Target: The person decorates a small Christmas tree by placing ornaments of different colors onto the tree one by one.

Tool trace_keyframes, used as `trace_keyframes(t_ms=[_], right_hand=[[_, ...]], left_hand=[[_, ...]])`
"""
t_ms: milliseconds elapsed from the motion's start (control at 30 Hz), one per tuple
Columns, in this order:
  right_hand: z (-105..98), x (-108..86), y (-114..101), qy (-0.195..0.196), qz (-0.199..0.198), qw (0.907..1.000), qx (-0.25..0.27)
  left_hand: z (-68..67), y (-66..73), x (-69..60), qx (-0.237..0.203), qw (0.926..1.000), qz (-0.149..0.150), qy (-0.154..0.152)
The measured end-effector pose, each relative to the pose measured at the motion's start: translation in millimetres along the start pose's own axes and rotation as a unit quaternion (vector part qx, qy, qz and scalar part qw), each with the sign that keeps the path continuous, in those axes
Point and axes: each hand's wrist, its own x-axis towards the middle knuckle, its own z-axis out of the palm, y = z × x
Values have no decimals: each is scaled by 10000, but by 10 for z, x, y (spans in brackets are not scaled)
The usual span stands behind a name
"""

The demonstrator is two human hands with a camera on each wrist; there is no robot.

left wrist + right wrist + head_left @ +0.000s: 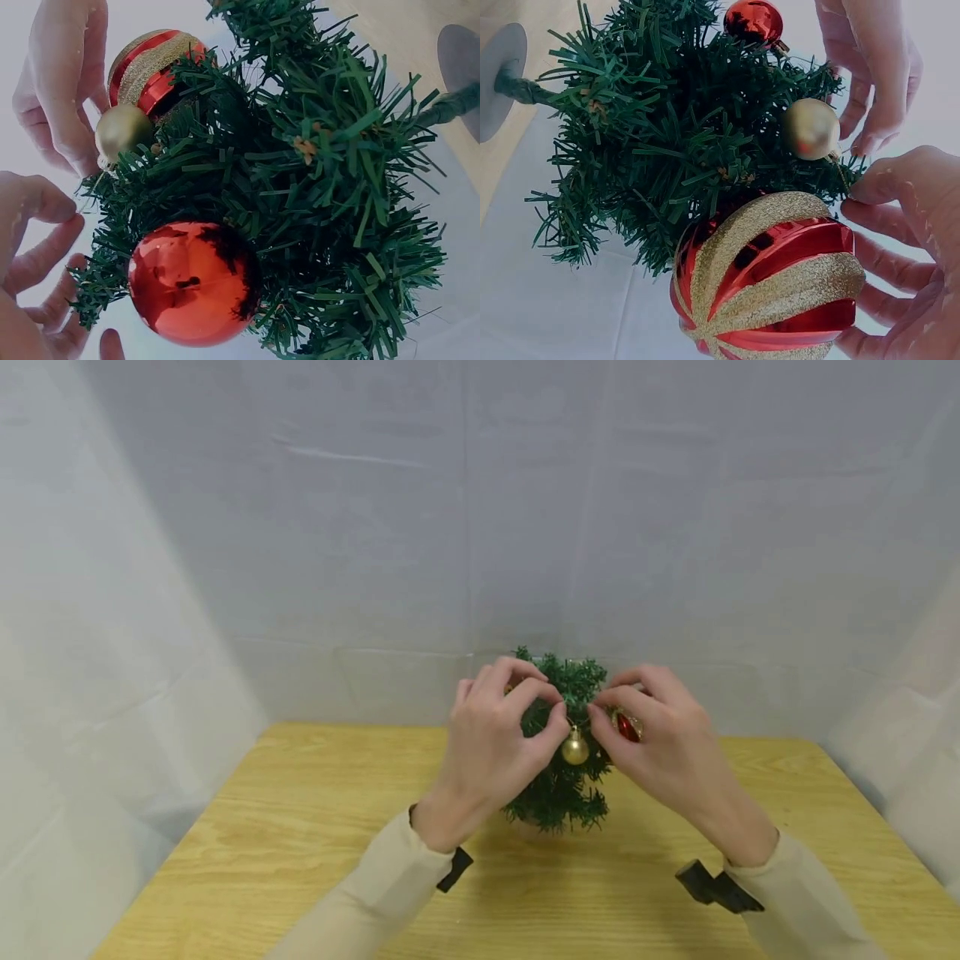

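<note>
A small artificial Christmas tree [558, 806] stands between both hands. A little gold ball ornament [575, 748] hangs at its front, with a thin gold string [843, 178] at its top. The left hand [491, 735] pinches one side of that string between thumb and index finger. On the other side, the right hand [667, 739] pinches the string the same way, its other fingers curved. Beside the right hand is a large red ball with gold glitter stripes [780, 277]. A shiny red ball [193, 285] hangs near the left hand, mostly hidden in the head view.
The tree's round base [502, 82] rests on a light wooden table [337, 793]. White cloth [375, 552] hangs behind the table and at both sides. Dark straps with camera mounts [716, 889] sit at the wrists over beige sleeves.
</note>
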Motion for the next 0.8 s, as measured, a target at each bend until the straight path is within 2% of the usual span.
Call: trace_keyframes(t_ms=[267, 567, 800], right_hand=[[32, 9, -7, -358, 62, 9988, -315], [45, -21, -69, -699, 95, 9969, -342], [49, -43, -107, -752, 269, 9957, -471]], left_hand=[[28, -1, -24, 210, 9980, -456, -390], [14, 36, -68, -3, 9954, -684, -674], [36, 54, -77, -82, 9946, -773, -688]])
